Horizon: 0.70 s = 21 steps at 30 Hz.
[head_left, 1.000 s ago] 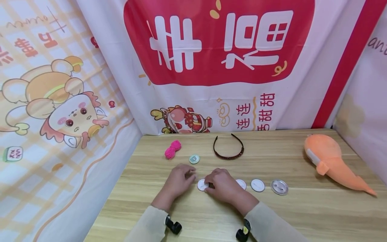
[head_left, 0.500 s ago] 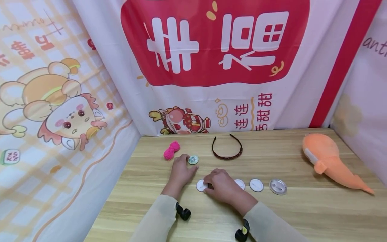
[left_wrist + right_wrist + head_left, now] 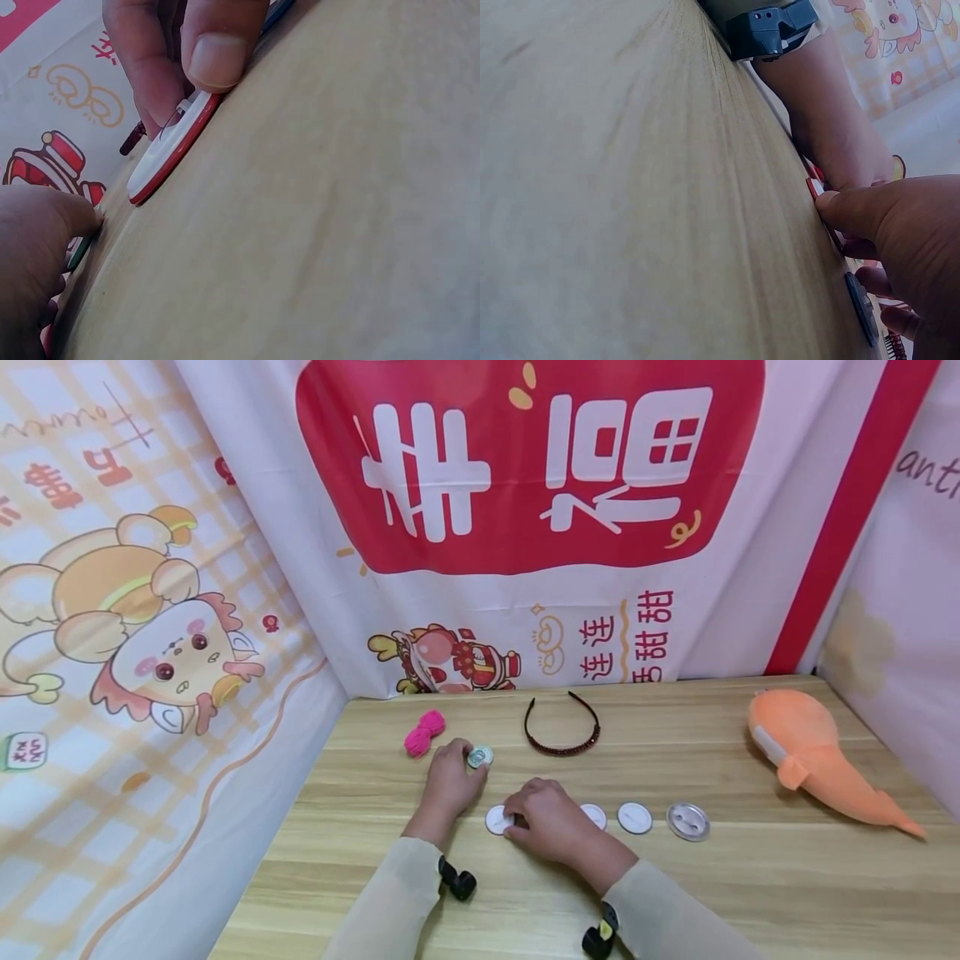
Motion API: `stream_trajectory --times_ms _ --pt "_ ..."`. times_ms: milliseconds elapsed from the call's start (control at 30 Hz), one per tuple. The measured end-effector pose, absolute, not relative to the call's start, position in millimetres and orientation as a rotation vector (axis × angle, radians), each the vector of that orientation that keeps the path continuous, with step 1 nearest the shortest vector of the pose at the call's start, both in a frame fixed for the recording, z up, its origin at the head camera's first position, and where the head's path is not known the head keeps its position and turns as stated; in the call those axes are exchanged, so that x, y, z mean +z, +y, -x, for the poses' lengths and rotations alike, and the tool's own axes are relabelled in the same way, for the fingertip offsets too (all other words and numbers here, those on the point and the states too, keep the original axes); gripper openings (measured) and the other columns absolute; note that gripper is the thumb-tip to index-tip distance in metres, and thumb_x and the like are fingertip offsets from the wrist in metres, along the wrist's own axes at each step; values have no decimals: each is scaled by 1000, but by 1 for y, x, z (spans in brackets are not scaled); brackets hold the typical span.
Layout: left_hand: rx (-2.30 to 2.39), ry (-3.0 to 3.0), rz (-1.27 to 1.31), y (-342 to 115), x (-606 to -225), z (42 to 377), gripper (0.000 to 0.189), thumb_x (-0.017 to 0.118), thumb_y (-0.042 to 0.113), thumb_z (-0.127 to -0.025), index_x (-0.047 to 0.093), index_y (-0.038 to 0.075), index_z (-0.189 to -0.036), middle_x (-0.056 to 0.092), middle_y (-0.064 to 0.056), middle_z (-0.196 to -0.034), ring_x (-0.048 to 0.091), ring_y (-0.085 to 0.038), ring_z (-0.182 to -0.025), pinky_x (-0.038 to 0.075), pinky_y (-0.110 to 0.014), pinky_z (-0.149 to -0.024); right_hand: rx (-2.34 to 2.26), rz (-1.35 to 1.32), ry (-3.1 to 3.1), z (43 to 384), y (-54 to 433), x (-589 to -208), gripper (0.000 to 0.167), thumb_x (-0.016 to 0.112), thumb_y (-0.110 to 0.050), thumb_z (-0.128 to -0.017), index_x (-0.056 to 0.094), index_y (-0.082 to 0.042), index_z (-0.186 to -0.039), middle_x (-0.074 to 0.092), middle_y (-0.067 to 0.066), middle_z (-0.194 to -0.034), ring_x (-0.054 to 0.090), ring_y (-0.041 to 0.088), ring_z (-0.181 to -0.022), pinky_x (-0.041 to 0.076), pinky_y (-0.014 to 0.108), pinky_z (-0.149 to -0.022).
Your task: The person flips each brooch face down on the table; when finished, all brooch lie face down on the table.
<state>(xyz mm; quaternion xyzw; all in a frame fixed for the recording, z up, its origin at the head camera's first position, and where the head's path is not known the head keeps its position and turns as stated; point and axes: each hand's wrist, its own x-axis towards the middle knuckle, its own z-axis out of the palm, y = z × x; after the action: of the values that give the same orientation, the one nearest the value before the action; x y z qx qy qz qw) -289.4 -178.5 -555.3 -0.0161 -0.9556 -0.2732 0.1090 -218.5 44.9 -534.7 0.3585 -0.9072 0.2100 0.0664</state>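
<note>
My left hand (image 3: 452, 781) pinches a round pin badge with a pale green printed face (image 3: 480, 757), thumb on the near side and fingers on the far side. In the left wrist view, its green edge (image 3: 79, 253) shows beside that hand. My right hand (image 3: 551, 821) holds another pin badge (image 3: 498, 820) by its edge; this one lies face down, with its white back up. The left wrist view shows its red rim and back pin (image 3: 174, 150), with the right thumb (image 3: 217, 60) over its edge.
Rightward in a row lie white-backed badges (image 3: 634, 818) and a silver-backed badge (image 3: 687, 822); the right hand partly covers one. Behind are a pink yarn bundle (image 3: 424, 733) and a dark beaded headband (image 3: 562, 750). An orange plush toy (image 3: 813, 752) lies at the table's right.
My left hand has moved forward from beside the white-backed badge to the green badge and taken hold of its edges. The right hand stays on its badge.
</note>
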Motion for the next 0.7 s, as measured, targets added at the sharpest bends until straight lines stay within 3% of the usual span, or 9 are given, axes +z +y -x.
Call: stream_trajectory --times_ms 400,700 --pt "-896 -2806 88 -191 -550 273 39 84 31 -94 67 8 -121 69 -9 -114 64 -28 -109 57 -48 -103 635 -1076 -2737 219 44 -533 17 84 -36 -97 82 -21 -106 81 -6 -110 69 17 -110 54 49 -107" --pt "-938 -2906 189 -219 -540 238 34 86 31 -95 68 16 -120 67 -1 -112 63 -18 -103 58 -45 -98 631 -1067 -2746 219 44 -534 17 84 -35 -97 82 -21 -106 81 -6 -111 69 18 -113 53 49 -110"
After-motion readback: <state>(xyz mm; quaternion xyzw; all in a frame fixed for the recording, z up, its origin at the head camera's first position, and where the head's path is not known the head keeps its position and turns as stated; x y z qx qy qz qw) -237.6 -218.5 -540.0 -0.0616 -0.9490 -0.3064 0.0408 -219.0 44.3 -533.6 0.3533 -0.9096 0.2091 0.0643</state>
